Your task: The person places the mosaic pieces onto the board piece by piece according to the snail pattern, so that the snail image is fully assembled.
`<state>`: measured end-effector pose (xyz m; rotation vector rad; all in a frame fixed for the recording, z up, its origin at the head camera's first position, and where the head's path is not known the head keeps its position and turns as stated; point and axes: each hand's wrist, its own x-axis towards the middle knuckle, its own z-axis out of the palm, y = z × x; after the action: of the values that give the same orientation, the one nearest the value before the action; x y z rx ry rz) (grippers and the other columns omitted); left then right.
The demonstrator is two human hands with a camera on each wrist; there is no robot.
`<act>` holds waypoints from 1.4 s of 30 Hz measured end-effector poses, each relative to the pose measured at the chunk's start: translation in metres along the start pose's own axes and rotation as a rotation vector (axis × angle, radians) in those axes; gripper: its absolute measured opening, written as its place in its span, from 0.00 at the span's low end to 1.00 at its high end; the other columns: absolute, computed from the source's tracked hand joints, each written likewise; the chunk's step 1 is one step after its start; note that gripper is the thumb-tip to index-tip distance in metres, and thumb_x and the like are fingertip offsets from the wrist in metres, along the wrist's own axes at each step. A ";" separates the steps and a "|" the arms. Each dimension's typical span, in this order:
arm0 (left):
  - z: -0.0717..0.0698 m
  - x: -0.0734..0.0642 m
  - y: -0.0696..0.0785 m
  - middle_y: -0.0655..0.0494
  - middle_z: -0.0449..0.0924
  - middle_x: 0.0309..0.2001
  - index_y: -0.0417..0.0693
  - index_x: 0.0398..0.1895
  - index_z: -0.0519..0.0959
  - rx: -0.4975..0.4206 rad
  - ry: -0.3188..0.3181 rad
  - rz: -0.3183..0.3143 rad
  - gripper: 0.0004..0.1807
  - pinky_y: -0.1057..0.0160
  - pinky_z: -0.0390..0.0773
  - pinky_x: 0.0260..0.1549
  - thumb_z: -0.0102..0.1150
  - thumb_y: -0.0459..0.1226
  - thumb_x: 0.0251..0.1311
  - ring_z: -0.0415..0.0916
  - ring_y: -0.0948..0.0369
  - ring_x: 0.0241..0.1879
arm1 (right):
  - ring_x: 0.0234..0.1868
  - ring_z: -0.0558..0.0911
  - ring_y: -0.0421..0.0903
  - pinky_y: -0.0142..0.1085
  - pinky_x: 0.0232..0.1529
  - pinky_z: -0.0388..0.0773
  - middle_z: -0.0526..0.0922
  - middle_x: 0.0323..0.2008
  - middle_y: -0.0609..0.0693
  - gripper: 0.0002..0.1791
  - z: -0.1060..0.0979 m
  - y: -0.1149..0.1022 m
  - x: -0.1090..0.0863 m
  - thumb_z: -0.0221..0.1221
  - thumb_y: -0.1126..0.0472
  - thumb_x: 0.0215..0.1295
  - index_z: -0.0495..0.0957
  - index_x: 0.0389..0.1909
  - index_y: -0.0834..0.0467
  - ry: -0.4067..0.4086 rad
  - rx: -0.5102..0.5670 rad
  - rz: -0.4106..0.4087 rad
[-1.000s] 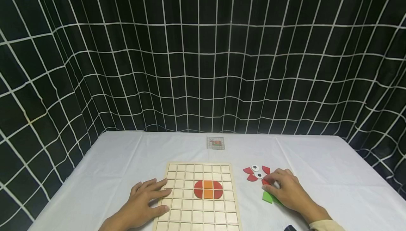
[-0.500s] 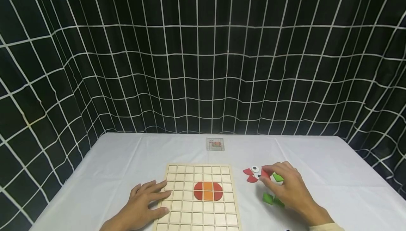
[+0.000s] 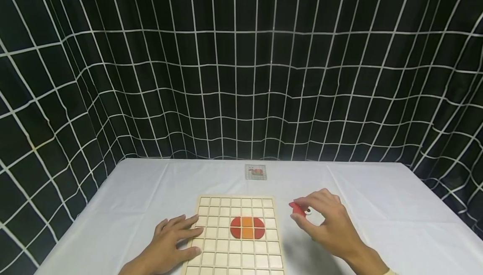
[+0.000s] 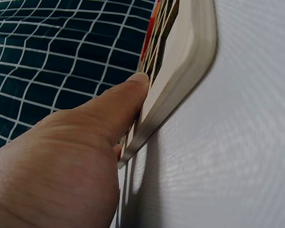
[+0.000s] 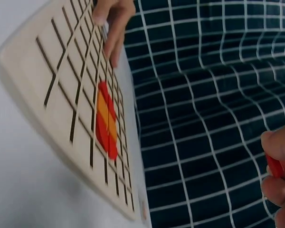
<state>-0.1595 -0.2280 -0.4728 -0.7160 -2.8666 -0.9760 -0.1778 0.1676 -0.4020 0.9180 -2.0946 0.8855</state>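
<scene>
My right hand (image 3: 329, 220) is raised over the table to the right of the wooden grid board (image 3: 215, 247), pinching a red tile (image 5: 274, 165) between thumb and fingertips. Just beyond that tile, part of a white eye disc (image 3: 308, 211) shows; the hand covers most of the other loose pieces. My left hand (image 3: 166, 243) rests with spread fingers on the board's left edge, and its thumb (image 4: 128, 97) touches the frame. Set in the grid are orange tiles (image 3: 247, 222) flanked by rounded red tiles (image 3: 235, 227), forming an oval.
A small picture card (image 3: 255, 172) with a coloured figure on a grid lies behind the board. White cloth (image 3: 151, 199) covers the table. A black curtain (image 3: 241, 78) with white grid lines hangs around its back and sides.
My right hand has picked up a red tile, lifted it and moved left, uncovering then hiding the green tiles. My left hand and the board stay in place.
</scene>
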 end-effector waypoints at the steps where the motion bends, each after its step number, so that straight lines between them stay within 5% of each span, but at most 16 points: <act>1: 0.000 0.000 0.000 0.52 0.64 0.69 0.51 0.58 0.79 0.000 -0.002 0.000 0.30 0.32 0.35 0.58 0.59 0.59 0.59 0.52 0.40 0.68 | 0.36 0.71 0.38 0.38 0.41 0.61 0.77 0.30 0.34 0.16 0.002 -0.002 0.001 0.73 0.65 0.45 0.84 0.38 0.52 0.006 0.005 -0.013; 15: 0.002 -0.001 0.001 0.51 0.64 0.69 0.50 0.57 0.79 -0.007 -0.004 0.010 0.30 0.32 0.35 0.58 0.59 0.58 0.59 0.52 0.39 0.68 | 0.36 0.72 0.40 0.37 0.42 0.62 0.77 0.30 0.35 0.09 0.031 -0.023 0.000 0.68 0.56 0.57 0.83 0.38 0.50 -0.007 0.060 -0.050; 30: -0.001 0.001 0.003 0.52 0.64 0.69 0.52 0.58 0.79 0.009 -0.017 -0.030 0.31 0.32 0.36 0.59 0.59 0.60 0.57 0.52 0.40 0.68 | 0.38 0.72 0.38 0.39 0.44 0.64 0.76 0.32 0.35 0.15 0.062 -0.020 -0.016 0.71 0.63 0.49 0.83 0.41 0.51 -0.090 0.083 -0.068; 42: -0.001 0.001 0.004 0.52 0.64 0.69 0.53 0.58 0.79 0.014 -0.012 -0.037 0.31 0.32 0.36 0.59 0.59 0.60 0.57 0.51 0.41 0.69 | 0.36 0.66 0.33 0.32 0.39 0.65 0.74 0.33 0.31 0.12 0.077 -0.014 -0.033 0.71 0.60 0.50 0.85 0.38 0.52 -0.263 0.036 0.025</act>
<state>-0.1588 -0.2249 -0.4697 -0.6730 -2.9042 -0.9588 -0.1725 0.1113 -0.4652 1.0788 -2.3224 0.8560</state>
